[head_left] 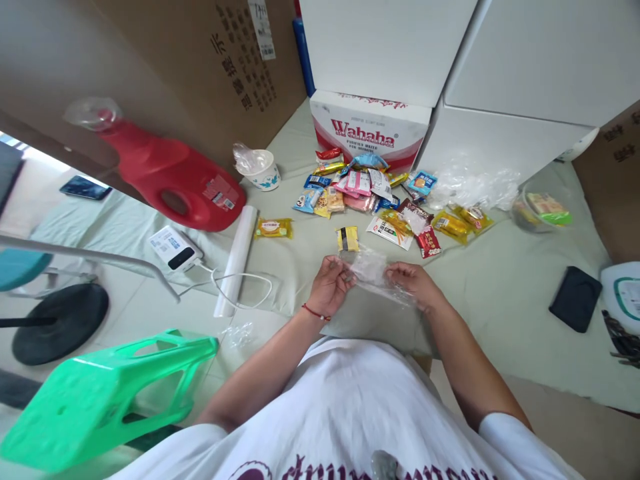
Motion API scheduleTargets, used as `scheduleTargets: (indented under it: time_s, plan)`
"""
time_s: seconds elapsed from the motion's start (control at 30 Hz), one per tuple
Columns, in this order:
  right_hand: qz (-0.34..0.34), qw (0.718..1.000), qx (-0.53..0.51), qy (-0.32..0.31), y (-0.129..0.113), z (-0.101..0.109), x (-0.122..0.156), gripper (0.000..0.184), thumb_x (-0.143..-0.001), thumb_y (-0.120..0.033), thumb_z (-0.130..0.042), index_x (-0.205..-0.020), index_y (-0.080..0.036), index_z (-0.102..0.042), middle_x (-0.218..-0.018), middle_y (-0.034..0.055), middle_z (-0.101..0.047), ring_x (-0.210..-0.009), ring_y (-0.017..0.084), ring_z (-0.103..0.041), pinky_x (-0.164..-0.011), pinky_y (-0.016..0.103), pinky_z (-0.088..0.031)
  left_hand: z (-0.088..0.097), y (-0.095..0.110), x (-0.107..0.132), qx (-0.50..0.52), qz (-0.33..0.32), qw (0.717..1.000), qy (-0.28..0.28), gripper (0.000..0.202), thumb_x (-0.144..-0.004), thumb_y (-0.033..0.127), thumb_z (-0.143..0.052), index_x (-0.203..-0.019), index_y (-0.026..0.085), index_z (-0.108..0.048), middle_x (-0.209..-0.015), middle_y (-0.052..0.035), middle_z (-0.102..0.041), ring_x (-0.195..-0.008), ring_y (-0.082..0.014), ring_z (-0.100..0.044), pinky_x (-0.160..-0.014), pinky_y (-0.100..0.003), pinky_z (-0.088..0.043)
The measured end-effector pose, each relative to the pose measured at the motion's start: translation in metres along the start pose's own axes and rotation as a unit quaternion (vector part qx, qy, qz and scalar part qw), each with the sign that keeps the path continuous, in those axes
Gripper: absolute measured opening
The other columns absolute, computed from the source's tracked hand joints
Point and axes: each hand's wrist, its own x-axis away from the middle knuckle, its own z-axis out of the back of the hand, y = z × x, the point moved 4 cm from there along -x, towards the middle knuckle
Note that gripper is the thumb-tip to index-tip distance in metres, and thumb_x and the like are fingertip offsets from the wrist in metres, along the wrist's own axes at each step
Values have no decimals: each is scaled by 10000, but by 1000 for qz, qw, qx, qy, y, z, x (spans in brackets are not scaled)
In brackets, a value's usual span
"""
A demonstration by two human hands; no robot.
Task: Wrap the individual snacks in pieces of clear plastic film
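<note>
Between my two hands a clear plastic bag (371, 268) is stretched out above the near edge of the table. My left hand (330, 283) pinches its left side, and a red cord bracelet circles that wrist. On the other side, my right hand (413, 283) grips the bag's right edge with closed fingers. Just beyond the bag lies a small yellow packet (348, 239) with a dark band. Farther back is a heap of wrapped snacks (355, 183) in many colours. A white packet (390, 232) and a red packet (429, 241) rest nearer my right hand.
A Wahaba-style water carton (370, 130) stands behind the snacks, with crumpled clear bags (473, 187) to its right. At left are a red jug (175, 177), a paper cup (264, 172), a white roll (237, 260) and a cabled power bank (175, 248). A green stool (110, 393) is below.
</note>
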Motion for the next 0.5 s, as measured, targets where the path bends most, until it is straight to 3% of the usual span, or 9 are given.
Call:
scheduleTargets:
  time_s: [0.13,0.23,0.33,0.43,0.5]
  plan:
    - [20,991,-97,90,-4,4,0,455,-646,-554,-858,-890,-192,-729,-758,-13,-661,-666,113,-562,-670,255,-497,16,4,-3,-101,-55,985,132,347,-863,384,-721,-968,272,-411,-744,80,-564,-602,-102,-621,-427,-149,-334]
    - [22,986,-80,147,-4,28,0,451,-672,-562,-824,-910,-197,-710,-730,-14,-625,-638,130,-561,-580,251,-471,28,12,-8,-226,-83,960,145,220,-908,366,-605,-956,264,-416,-687,94,-502,-455,-82,-494,-403,-175,-280]
    - [34,978,26,202,-4,60,-12,448,-741,-576,-731,-950,-181,-709,-619,-30,-568,-534,133,-490,-509,254,-387,40,23,-14,-342,-88,925,138,149,-880,314,-582,-912,242,-455,-672,83,-490,-437,-85,-443,-437,-207,-323]
    - [38,953,206,218,-10,83,-26,373,-831,-506,-623,-955,-168,-723,-634,6,-595,-592,167,-530,-594,291,-425,51,38,-12,-393,-117,895,174,218,-760,205,-665,-913,221,-511,-772,45,-528,-544,-102,-475,-540,-243,-406]
    - [48,907,354,221,-21,86,-27,309,-852,-407,-600,-996,-170,-735,-814,74,-671,-755,217,-594,-698,330,-462,49,51,-3,-473,-211,828,214,358,-669,111,-682,-994,204,-564,-938,-16,-570,-726,-152,-546,-699,-308,-483]
